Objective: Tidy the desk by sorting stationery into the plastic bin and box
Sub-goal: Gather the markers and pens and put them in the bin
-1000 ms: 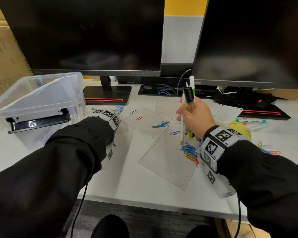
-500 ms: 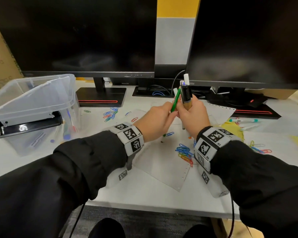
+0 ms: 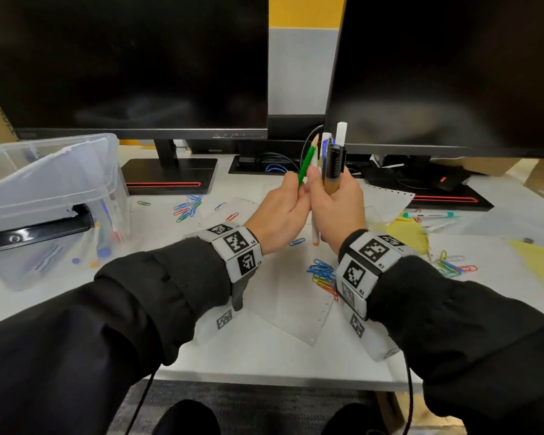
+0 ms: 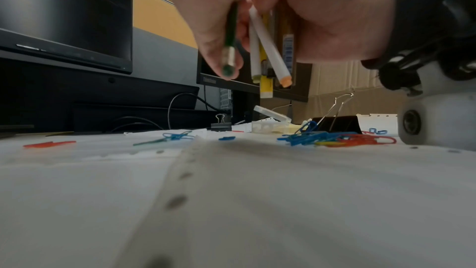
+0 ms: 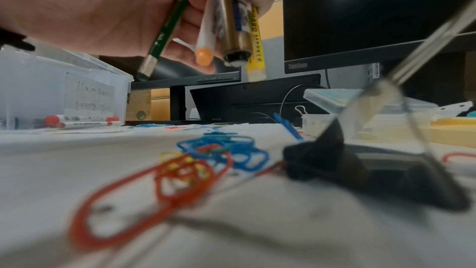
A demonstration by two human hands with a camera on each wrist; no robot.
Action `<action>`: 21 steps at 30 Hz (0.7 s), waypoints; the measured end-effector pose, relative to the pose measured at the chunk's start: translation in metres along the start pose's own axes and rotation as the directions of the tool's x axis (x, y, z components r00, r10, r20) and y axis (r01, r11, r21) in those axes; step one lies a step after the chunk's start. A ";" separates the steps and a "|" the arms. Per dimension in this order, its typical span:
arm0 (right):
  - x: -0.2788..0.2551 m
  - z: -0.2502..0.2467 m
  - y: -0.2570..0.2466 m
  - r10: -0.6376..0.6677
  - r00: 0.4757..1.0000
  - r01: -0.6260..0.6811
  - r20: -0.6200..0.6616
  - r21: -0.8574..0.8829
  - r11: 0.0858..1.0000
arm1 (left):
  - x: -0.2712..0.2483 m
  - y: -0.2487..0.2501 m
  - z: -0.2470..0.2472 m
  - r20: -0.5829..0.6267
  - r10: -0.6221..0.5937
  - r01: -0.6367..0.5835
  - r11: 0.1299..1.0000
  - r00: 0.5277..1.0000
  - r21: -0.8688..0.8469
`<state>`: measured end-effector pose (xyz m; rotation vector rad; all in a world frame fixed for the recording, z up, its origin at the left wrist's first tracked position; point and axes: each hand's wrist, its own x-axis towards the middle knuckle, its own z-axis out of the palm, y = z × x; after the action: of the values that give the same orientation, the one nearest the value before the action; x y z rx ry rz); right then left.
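Note:
My right hand [image 3: 335, 199] grips an upright bundle of pens and markers [image 3: 333, 161] above the middle of the desk. It includes a white pen with an orange tip [image 5: 206, 38], a yellow marker [image 5: 255, 48] and a black-capped marker. My left hand [image 3: 291, 199] touches the right hand and holds a green pencil [image 3: 307, 161], point up, against the bundle; from below the green pencil [image 4: 230, 46] lies in its curled fingers. The clear plastic bin [image 3: 54, 171] stands at the left with markers [image 5: 77, 121] inside. A small clear box [image 4: 268, 123] sits open behind the hands.
Coloured paper clips [image 3: 322, 273] lie on punched paper sheets [image 3: 283, 296] under my wrists, with more paper clips [image 3: 187, 207] near the left monitor stand. A black binder clip [image 4: 337, 123] sits by the right wrist. A teal marker [image 3: 431, 215] and yellow notes [image 3: 405, 230] lie to the right. Two monitors stand behind.
My left hand has come over from beside the bin, holding the green pencil, and now meets my right hand. The pencil stands more upright against the bundle than half a second ago.

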<state>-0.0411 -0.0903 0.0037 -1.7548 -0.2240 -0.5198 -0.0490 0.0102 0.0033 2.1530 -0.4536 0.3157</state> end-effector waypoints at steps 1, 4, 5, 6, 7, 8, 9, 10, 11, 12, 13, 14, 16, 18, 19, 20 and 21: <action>0.001 -0.001 -0.001 0.012 1.000 -0.012 -0.004 0.015 1.000 | 0.000 0.000 0.000 0.042 -0.014 0.016 0.998 0.999 -0.056; 0.001 -0.005 -0.003 0.019 1.000 -0.019 -0.003 0.049 0.999 | -0.001 0.001 -0.003 0.128 0.014 0.000 0.994 0.992 -0.107; 0.000 -0.006 -0.004 0.013 1.000 -0.013 0.000 0.069 0.998 | -0.002 0.003 -0.003 0.143 0.048 -0.036 0.995 0.989 -0.088; -0.001 -0.006 -0.006 0.011 1.000 -0.011 0.005 0.087 0.996 | -0.004 0.006 -0.002 0.147 0.081 -0.072 0.995 0.986 -0.069; -0.002 -0.005 -0.007 0.016 1.000 -0.017 0.012 0.098 0.995 | -0.005 0.006 -0.001 0.135 0.102 -0.094 0.994 0.986 -0.062; -0.003 -0.006 -0.009 0.027 0.999 -0.029 0.020 0.107 0.994 | -0.005 0.006 0.000 0.108 0.104 -0.097 0.993 0.989 -0.070; -0.003 -0.005 -0.009 0.039 0.999 -0.042 0.028 0.114 0.993 | -0.005 0.006 0.001 0.076 0.099 -0.093 0.992 0.992 -0.080; -0.004 -0.005 -0.010 0.049 0.998 -0.052 0.029 0.111 0.993 | -0.004 0.005 0.002 0.041 0.085 -0.081 0.993 0.996 -0.082; -0.004 -0.005 -0.011 0.055 0.998 -0.058 0.031 0.106 0.993 | -0.003 0.004 0.003 0.009 0.069 -0.068 0.995 0.998 -0.076; -0.003 -0.004 -0.011 0.064 0.997 -0.068 0.037 0.118 0.991 | -0.002 0.005 0.004 -0.019 0.055 -0.056 0.996 0.998 -0.068; -0.003 -0.003 -0.012 0.083 0.996 -0.088 0.043 0.135 0.987 | -0.001 0.006 0.005 -0.050 0.039 -0.042 0.997 0.998 -0.062; -0.004 -0.002 -0.014 0.104 0.993 -0.110 0.048 0.144 0.983 | 0.000 0.008 0.007 -0.084 0.023 -0.028 0.998 0.996 -0.061; -0.005 -0.001 -0.015 0.146 0.987 -0.154 0.062 0.158 0.975 | 0.003 0.010 0.010 -0.132 0.005 -0.013 0.998 0.991 -0.062; -0.005 -0.003 -0.014 0.189 0.979 -0.201 0.075 0.198 0.959 | 0.004 0.010 0.011 -0.139 0.008 -0.016 0.998 0.990 -0.059; -0.006 -0.003 -0.014 0.209 0.974 -0.224 0.088 0.220 0.949 | 0.004 0.010 0.012 -0.142 0.011 -0.018 0.999 0.990 -0.050; -0.007 -0.004 -0.014 0.223 0.969 -0.242 0.103 0.244 0.939 | 0.004 0.010 0.012 -0.142 0.018 -0.023 0.999 0.990 -0.034; -0.008 -0.004 -0.013 0.233 0.966 -0.256 0.114 0.259 0.931 | 0.005 0.009 0.012 -0.136 0.023 -0.025 1.000 0.990 -0.011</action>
<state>-0.0541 -0.0898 0.0118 -1.5090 -0.1237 -0.2233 -0.0477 -0.0058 0.0045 2.0993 -0.4026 0.4683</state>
